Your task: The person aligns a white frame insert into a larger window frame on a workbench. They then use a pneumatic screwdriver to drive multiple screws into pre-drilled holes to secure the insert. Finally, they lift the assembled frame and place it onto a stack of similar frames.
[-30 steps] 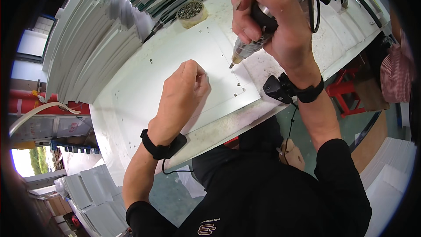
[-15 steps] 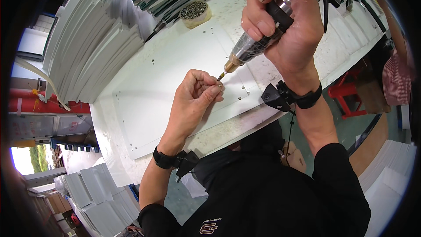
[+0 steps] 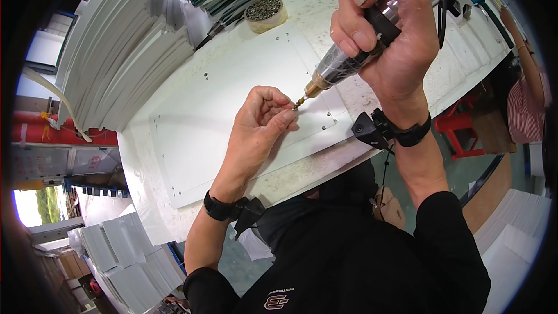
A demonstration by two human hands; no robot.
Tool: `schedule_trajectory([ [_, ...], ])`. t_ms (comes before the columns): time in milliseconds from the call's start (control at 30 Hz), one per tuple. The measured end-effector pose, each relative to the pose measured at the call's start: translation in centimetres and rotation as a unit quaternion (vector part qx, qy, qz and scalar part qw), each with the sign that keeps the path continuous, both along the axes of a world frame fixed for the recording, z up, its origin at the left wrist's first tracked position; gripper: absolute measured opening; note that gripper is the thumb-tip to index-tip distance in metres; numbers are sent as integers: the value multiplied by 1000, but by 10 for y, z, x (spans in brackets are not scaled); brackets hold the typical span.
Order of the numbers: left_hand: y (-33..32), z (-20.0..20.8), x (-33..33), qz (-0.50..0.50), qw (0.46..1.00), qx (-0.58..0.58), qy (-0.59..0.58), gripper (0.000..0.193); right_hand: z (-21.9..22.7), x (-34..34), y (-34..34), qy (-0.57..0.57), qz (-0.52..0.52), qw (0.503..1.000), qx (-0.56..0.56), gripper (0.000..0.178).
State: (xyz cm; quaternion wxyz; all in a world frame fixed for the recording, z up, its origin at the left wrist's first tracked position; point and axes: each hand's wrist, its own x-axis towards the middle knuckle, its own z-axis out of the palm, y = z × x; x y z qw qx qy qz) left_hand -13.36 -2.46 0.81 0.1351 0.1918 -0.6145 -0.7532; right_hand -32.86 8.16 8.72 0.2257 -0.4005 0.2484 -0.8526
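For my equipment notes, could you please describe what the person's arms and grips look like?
The left grip and right grip are ungloved. Black wrist straps carry boxy black modules; a thin dark cable hangs from the right one. Black sleeves end near the elbows.

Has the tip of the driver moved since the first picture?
Yes: judged against the white panel, the driver's tip has moved left and downward in the view, to the left hand.
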Motion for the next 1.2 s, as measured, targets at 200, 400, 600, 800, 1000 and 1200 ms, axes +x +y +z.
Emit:
schedule_trajectory([
  [200,-6,-3,2,-18,1000,16,-2,16,18,13,4,-91,7,996,15,38],
  [400,-11,5,-18,20,979,-200,-21,13,30,8,-2,-17,-9,998,66,34],
  [600,-15,4,-51,20,940,-339,-22,15,30,-1,-25,128,-45,986,98,22],
  [800,-14,-7,-53,15,952,-302,-38,17,30,4,-25,134,-43,976,168,18],
  [1000,-11,0,-53,11,950,-309,-36,17,25,2,-31,138,-36,976,164,19],
  [1200,-7,6,-42,13,941,-334,-44,16,20,-1,-35,181,-10,975,125,21],
])
